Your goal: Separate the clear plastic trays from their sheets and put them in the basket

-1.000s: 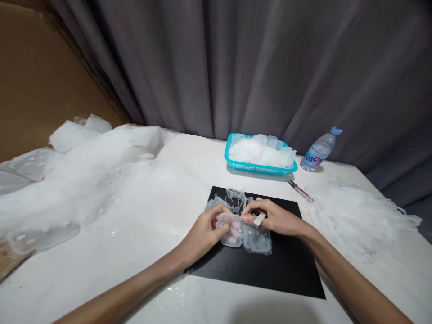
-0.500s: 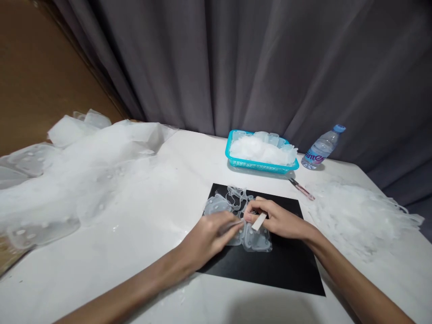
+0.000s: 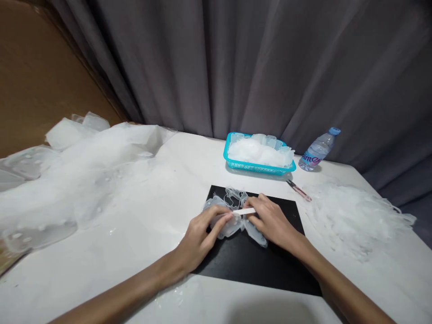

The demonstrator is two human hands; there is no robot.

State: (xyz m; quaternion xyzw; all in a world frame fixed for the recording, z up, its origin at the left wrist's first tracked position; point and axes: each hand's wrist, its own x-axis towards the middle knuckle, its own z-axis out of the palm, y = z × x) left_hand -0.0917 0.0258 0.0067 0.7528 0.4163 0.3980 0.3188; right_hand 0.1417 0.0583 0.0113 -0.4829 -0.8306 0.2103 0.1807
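Note:
Sheer whitish fabric pieces (image 3: 230, 230) with pale dots are bunched on a black mat (image 3: 266, 270). My left hand (image 3: 202, 231) pinches the sheer fabric between thumb and fingers, at the left end of a flat white strip (image 3: 245, 211). From the other side, my right hand (image 3: 270, 220) holds this strip, its fingers curled over the right part of the fabric. The strip lies nearly level between both hands. A loose tangle of thin sheer trimmings (image 3: 235, 196) rests just behind my fingers. My fingertips hide part of the fabric's middle.
A blue basket (image 3: 259, 168) with white fabric pieces stands behind the mat, beside a water bottle (image 3: 319, 150). Pink-handled thread snips (image 3: 299, 191) lie near a heap of sheer scraps (image 3: 357, 220) on the right. Large sheer fabric (image 3: 84, 171) covers the table's left side.
The white strip has swung from slanting down beside my right hand to nearly level between both hands. My right hand has turned, and the fabric beneath it has folded narrower.

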